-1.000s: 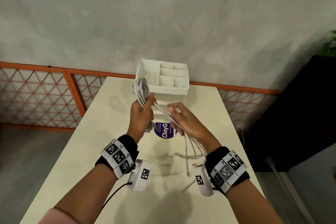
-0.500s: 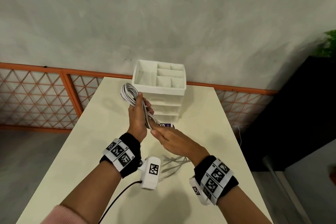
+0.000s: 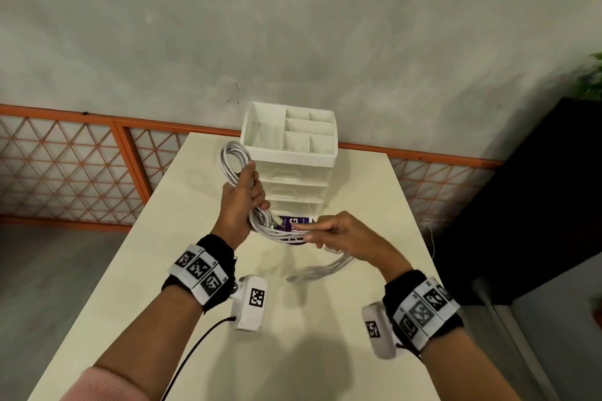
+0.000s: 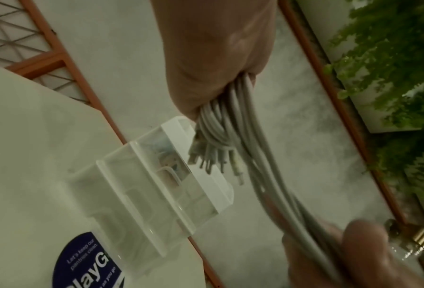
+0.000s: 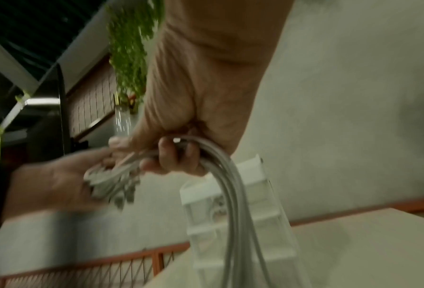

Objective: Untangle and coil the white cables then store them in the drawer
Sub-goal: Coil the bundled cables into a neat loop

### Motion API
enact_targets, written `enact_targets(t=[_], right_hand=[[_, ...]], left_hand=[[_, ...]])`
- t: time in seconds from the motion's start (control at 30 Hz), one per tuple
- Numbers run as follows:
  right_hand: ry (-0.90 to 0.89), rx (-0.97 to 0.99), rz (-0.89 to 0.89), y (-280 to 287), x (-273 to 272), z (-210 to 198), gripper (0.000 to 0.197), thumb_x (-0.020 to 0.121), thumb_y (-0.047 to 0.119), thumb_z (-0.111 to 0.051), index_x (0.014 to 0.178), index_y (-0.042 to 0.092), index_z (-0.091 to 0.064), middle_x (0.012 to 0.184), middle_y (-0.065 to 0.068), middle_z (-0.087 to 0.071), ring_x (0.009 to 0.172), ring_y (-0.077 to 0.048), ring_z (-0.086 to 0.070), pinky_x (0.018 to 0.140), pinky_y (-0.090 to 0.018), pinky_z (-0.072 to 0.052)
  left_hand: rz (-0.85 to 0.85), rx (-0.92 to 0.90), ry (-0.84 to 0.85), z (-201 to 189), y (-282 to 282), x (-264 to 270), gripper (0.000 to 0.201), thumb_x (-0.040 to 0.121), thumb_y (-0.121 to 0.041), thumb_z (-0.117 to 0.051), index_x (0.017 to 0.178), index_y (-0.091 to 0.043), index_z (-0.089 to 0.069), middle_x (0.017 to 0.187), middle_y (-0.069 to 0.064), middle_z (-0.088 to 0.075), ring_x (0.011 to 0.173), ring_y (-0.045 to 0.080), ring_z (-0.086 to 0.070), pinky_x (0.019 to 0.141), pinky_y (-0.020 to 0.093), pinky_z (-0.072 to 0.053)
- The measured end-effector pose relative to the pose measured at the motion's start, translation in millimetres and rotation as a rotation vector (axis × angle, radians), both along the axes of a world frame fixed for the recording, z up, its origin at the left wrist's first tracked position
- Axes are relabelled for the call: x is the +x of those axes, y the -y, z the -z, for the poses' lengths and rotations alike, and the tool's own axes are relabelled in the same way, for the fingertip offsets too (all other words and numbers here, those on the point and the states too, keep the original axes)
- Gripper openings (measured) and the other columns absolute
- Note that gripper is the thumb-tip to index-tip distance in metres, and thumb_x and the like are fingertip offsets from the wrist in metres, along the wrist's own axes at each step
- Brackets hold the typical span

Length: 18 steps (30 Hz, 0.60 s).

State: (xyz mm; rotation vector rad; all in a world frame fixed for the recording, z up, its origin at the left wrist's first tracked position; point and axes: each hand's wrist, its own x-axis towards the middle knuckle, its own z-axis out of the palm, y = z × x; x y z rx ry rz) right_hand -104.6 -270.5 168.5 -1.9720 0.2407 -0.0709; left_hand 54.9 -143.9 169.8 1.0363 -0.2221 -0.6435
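My left hand (image 3: 251, 194) grips a coil of white cables (image 3: 233, 157) above the cream table (image 3: 182, 238), just left of the white drawer unit (image 3: 291, 186). From its fist the strands (image 4: 233, 124) and several plug ends hang out. The strands run right to my right hand (image 3: 315, 235), whose fingers (image 5: 170, 154) curl round the bundle (image 5: 234, 192). The loose tails (image 3: 325, 268) trail down from that hand to the table. All the unit's drawers look closed; its top tray (image 3: 260, 130) holds open compartments.
A purple round label (image 3: 294, 222) lies on the table in front of the drawer unit. An orange lattice fence (image 3: 65, 169) runs behind the table, and a dark cabinet (image 3: 534, 205) stands at the right. Bare tabletop lies near me.
My right hand has swung out to the right, away from the left hand, carrying the cable strands with it. The left hand keeps the coil, slightly tilted.
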Motion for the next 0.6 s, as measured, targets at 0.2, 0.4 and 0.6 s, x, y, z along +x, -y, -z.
enact_targets(t=[0.2, 0.4, 0.6], right_hand=[[0.073, -0.069, -0.006, 2, 11, -51, 0.023, 0.079, 0.004, -0.071, 0.102, -0.002, -0.071, 0.077, 0.012, -0.072, 0.071, 0.009, -0.063, 0.066, -0.004, -0.042], [0.206, -0.3, 0.018, -7, 20, -67, 0.021, 0.074, 0.009, -0.077, 0.081, 0.009, -0.058, 0.079, -0.004, -0.067, 0.075, -0.012, -0.064, 0.074, -0.023, -0.049], [0.203, -0.408, -0.059, -16, 21, -66, 0.029, 0.079, 0.008, -0.072, 0.087, 0.01, -0.044, 0.074, -0.008, -0.067, 0.064, -0.011, -0.064, 0.063, -0.016, -0.046]], left_hand=[[0.217, 0.163, 0.307, -4, 9, -21, 0.036, 0.095, -0.034, -0.053, 0.064, -0.015, -0.045, 0.047, -0.004, -0.034, 0.042, 0.012, -0.036, 0.048, 0.024, -0.039], [0.373, 0.201, 0.232, -12, 11, -32, 0.039, 0.094, -0.035, -0.053, 0.088, 0.0, -0.07, 0.079, 0.025, -0.07, 0.07, 0.031, -0.07, 0.073, 0.043, -0.059], [0.448, 0.238, 0.275, -11, 7, -39, 0.049, 0.098, -0.032, -0.044, 0.056, -0.01, -0.056, 0.045, 0.007, -0.052, 0.04, 0.02, -0.051, 0.05, 0.027, -0.048]])
